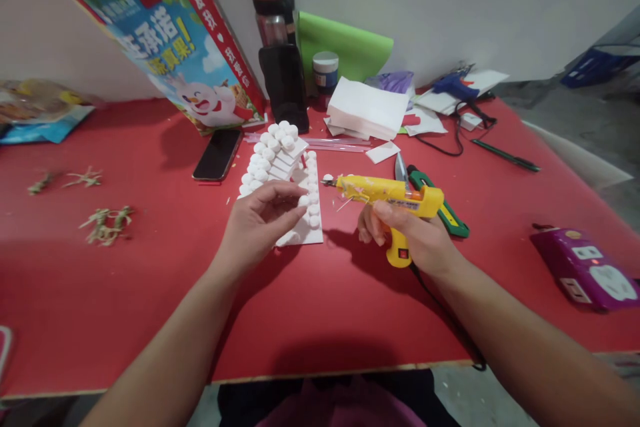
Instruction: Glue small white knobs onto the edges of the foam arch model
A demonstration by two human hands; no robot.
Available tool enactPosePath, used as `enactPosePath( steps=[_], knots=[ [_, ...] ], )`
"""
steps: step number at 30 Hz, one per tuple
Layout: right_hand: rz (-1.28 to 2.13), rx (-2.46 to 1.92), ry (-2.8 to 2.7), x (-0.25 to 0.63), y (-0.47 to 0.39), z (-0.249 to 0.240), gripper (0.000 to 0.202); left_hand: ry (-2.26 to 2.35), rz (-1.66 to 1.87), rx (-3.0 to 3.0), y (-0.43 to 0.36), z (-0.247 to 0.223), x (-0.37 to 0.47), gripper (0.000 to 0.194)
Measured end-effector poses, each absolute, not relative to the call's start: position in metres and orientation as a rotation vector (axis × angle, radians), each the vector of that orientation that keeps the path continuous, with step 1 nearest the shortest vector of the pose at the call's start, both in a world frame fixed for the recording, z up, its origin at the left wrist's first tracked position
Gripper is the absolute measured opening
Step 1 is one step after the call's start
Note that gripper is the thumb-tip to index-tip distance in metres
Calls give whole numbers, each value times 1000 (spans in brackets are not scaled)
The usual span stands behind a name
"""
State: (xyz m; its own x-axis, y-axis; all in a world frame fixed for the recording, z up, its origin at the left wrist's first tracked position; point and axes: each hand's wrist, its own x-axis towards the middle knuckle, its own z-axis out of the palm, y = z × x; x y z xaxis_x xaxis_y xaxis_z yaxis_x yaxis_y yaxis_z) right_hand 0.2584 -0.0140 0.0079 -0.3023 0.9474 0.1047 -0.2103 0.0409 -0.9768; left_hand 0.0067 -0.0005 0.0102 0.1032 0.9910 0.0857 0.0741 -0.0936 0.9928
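Note:
My right hand is wrapped round the handle of a yellow hot glue gun, its metal nozzle pointing left. My left hand is closed in a pinch, with a small white ball at the tips of thumb and forefinger. Just beyond and beside that hand stands a white model with steps, its sides lined with white balls, on a flat white base. The nozzle is a short way right of the pinched ball, apart from it. My left hand hides part of the model.
Behind the model are a phone, a dark flask, clear sticks and white sheets. A green cutter lies beyond the glue gun. A purple power socket sits at right, dried twigs at left.

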Motion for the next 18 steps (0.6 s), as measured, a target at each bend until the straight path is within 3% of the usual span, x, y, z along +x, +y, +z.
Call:
enactPosePath(
  steps=[6, 18],
  knots=[
    [1426, -843, -1276, 261, -9, 13, 51, 1069, 1045, 1967, -4, 16, -3, 15],
    [1404, -819, -1196, 262, -10, 16, 50, 949, 801, 2015, -4, 25, -3, 10]
  ],
)
